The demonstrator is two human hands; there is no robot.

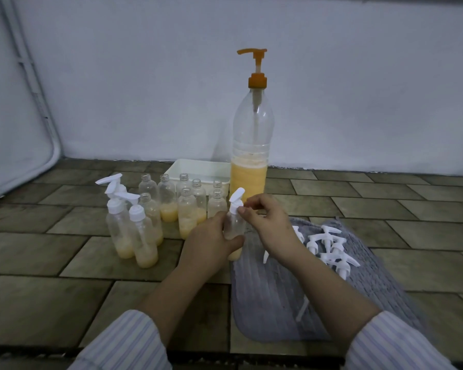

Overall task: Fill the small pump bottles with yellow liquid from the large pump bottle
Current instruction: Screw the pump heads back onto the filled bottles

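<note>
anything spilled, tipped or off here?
No spill or tipped bottle shows. The large pump bottle stands upright by the white tray. The left hand grips a small bottle while the right hand pinches its white pump cap. Loose pump caps lie scattered on the grey mat, untidy but not odd.

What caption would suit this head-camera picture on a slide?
Left hand holds a small bottle while the right hand pinches its white pump, near the large pump bottle.
</note>
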